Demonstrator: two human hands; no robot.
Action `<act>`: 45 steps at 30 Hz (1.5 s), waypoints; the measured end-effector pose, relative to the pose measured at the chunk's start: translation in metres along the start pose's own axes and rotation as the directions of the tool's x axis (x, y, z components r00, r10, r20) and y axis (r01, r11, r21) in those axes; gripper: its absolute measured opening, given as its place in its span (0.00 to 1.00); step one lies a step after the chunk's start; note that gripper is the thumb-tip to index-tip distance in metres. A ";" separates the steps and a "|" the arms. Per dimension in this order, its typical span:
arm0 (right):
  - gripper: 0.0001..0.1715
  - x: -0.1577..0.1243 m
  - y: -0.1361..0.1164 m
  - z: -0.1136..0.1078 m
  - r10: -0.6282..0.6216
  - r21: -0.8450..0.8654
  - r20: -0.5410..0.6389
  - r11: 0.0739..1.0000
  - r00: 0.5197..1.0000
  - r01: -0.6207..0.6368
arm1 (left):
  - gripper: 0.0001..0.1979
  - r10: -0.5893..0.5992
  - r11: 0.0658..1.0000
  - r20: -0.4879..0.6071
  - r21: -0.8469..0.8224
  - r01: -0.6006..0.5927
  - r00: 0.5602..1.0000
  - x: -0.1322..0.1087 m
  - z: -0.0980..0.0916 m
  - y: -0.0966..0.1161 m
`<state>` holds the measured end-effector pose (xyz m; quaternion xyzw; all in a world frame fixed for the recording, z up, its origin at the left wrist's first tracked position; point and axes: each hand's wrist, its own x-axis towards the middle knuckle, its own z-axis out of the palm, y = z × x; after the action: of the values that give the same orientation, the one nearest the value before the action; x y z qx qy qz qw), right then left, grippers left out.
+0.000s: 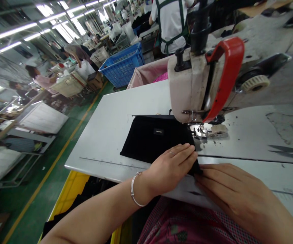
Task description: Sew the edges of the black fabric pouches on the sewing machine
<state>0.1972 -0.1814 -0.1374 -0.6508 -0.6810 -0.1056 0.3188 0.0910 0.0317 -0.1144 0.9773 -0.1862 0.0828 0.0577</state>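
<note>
Black fabric [151,139] lengthwise toward presser foot [199,130]

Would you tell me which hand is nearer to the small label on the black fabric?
Left. The left hand rests on the black fabric just below the label; the right hand lies farther off.

The left hand [170,166] lies palm down with fingers straight and together, pointing toward the sewing machine [212,78], a ring on one finger and a bangle at the wrist. The right hand [235,195] lies flat just beside it, fingertips nearly meeting the left's, both forearms reaching forward from below.
</note>
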 end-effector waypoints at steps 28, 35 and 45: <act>0.15 0.004 0.011 -0.002 0.161 -0.011 0.024 0.987 0.987 -0.161 | 0.11 0.136 0.972 -0.145 -0.174 -0.160 0.980 -0.003 -0.001 -0.015; 0.17 0.019 0.037 -0.008 0.034 -0.116 0.081 0.993 0.996 -0.025 | 0.12 0.147 0.977 -0.171 -0.130 -0.170 0.974 0.008 0.002 -0.040; 0.17 0.041 0.060 -0.001 0.023 -0.272 0.123 0.962 0.992 0.011 | 0.13 0.074 0.986 -0.054 -0.144 -0.081 0.996 0.027 0.009 -0.073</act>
<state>0.2565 -0.1411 -0.1291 -0.6958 -0.6766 -0.1563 0.1832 0.1439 0.0882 -0.1239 0.9602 -0.2283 0.0946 0.1304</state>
